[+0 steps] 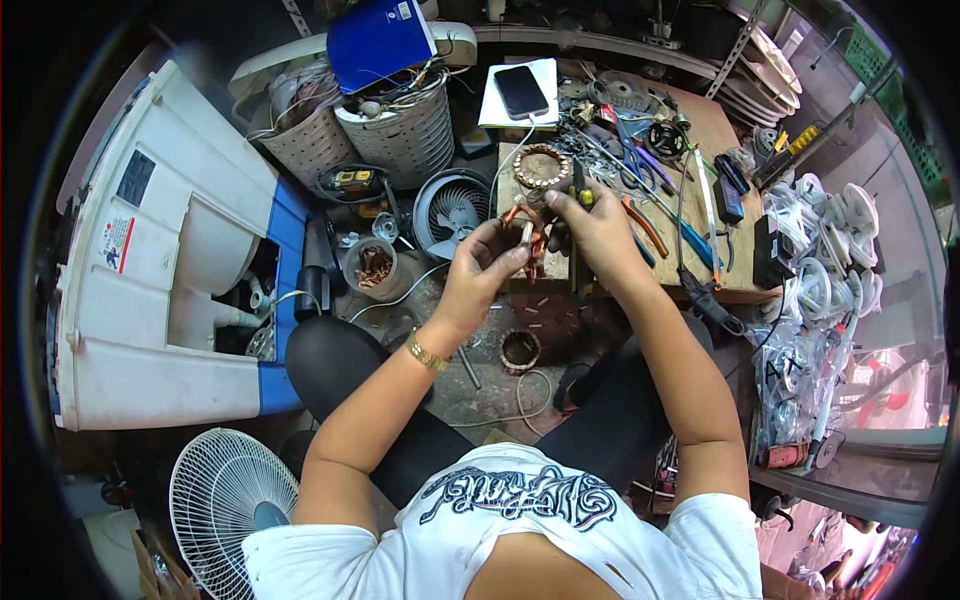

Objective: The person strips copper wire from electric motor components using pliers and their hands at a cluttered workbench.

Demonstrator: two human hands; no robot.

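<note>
My left hand pinches a piece of copper coil winding in front of me, its orange-brown strands hanging below my fingers. A pale strip shows between its thumb and fingers. Close beside it, my right hand is closed around a hand tool with a black and yellow handle; the tool's working end is hidden. Both hands meet at the coil, over the near left edge of the wooden workbench. A copper-wound stator ring lies on the bench just beyond my hands.
Pliers, screwdrivers and loose tools crowd the workbench, with a phone behind. A second ring-shaped core rests on the floor between my legs. Left of it stand a tub of copper scraps and a small fan. Bagged cables fill the right.
</note>
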